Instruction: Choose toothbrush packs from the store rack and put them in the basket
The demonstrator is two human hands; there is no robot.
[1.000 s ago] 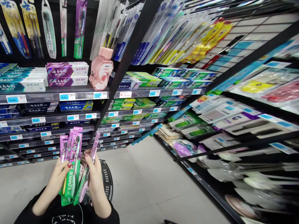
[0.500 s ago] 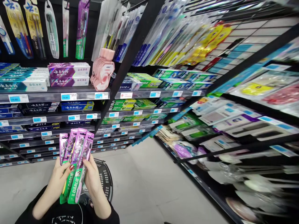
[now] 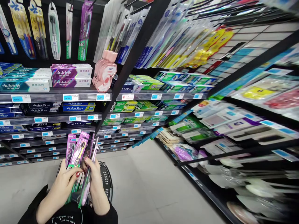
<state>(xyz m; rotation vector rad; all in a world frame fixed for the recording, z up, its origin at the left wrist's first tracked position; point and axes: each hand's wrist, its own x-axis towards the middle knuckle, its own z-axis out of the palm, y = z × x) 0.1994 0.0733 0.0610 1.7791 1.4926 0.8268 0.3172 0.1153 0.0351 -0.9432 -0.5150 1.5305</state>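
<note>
I record the left hand [image 3: 61, 186] closed on fanned toothbrush packs [image 3: 78, 153], the right hand [image 3: 96, 184] pinching tilted packs [image 3: 86, 186] edge-on. Both work near the basket [image 3: 107, 174]; grey floor [image 3: 144, 177] gives room between it and the right-side rack's lower edge [image 3: 205, 189].

The fan of toothbrush packs has come apart again: the left hand [image 3: 61, 185] now shows two purple-topped packs [image 3: 78, 151], the yellow brush in front, where three showed a second ago. The right hand [image 3: 96, 183] has swung its edge-on packs [image 3: 92, 155] away from them (two now, it seems, rather than the single one seen a second ago).
</note>
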